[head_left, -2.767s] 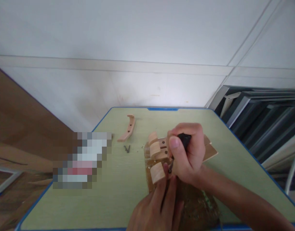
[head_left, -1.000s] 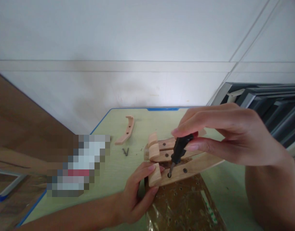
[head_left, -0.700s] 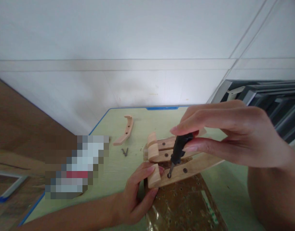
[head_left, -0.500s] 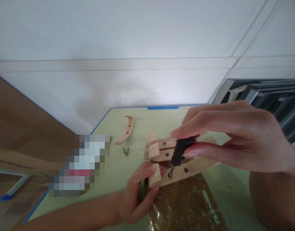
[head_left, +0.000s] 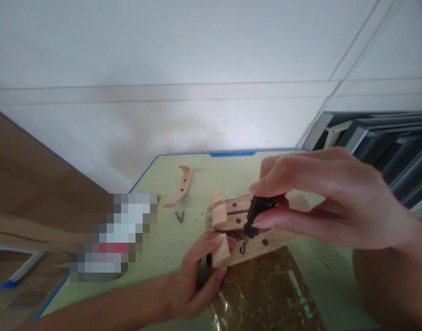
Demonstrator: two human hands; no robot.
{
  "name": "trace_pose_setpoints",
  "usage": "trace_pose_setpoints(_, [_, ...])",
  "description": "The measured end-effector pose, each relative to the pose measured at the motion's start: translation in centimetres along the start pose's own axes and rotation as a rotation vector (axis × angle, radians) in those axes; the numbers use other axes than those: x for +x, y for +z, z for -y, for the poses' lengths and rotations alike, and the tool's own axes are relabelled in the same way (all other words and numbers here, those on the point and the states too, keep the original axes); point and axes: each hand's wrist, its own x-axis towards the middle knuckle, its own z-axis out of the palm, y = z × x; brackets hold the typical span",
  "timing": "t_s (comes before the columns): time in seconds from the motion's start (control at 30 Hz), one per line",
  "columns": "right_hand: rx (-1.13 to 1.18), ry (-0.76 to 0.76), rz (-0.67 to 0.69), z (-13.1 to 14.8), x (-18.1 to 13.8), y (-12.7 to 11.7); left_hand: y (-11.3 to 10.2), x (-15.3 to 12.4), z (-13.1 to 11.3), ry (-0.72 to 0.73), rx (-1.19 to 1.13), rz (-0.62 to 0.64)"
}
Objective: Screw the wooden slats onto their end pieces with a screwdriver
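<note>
While my right hand [head_left: 321, 197] pinches the black screwdriver [head_left: 259, 209] between thumb and fingers, its tip points down into the wooden hook [head_left: 254, 249]. My left hand [head_left: 193, 285] pinches the hook's raised end; its long axis runs toward the tabletop's [head_left: 152, 257] right edge, across a brown block [head_left: 255, 294] at the near edge. My right hand hides its other end. Two similar hooks [head_left: 219, 216] lie just beyond; screws [head_left: 181, 220] and a loose hook [head_left: 186, 174] lie toward the far left corner, a pixelated packet [head_left: 124, 230] along the left edge.

Room lies between the screws [head_left: 182, 216] and left hand [head_left: 189, 287], bounded leftward, it seems, by a pixelated object [head_left: 119, 234].
</note>
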Motion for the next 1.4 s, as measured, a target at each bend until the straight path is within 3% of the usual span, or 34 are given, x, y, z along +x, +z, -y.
trace_pose_setpoints(0.23, [-0.101, 0.055, -0.022, 0.0, -0.4, 0.0, -0.1, 0.2, -0.2, 0.004, 0.043, -0.023])
trace_pose_setpoints(0.47, [-0.052, 0.095, 0.035, 0.2, -0.1, -0.4, 0.1, 0.1, 0.0, -0.007, 0.018, -0.042])
trace_pose_setpoints(0.83, [-0.228, 0.028, 0.002, 0.4, 0.1, 0.2, -0.1, -0.1, -0.3, -0.033, 0.088, -0.013])
trace_pose_setpoints(1.0, [-0.215, 0.039, 0.010, 0.3, 0.2, 0.0, 0.0, -0.3, 0.0, -0.033, -0.018, -0.012])
trace_pose_setpoints(1.4, [-0.136, 0.027, 0.154, 0.7, -0.6, -1.6, -0.3, 0.2, -0.3, -0.047, -0.036, 0.021])
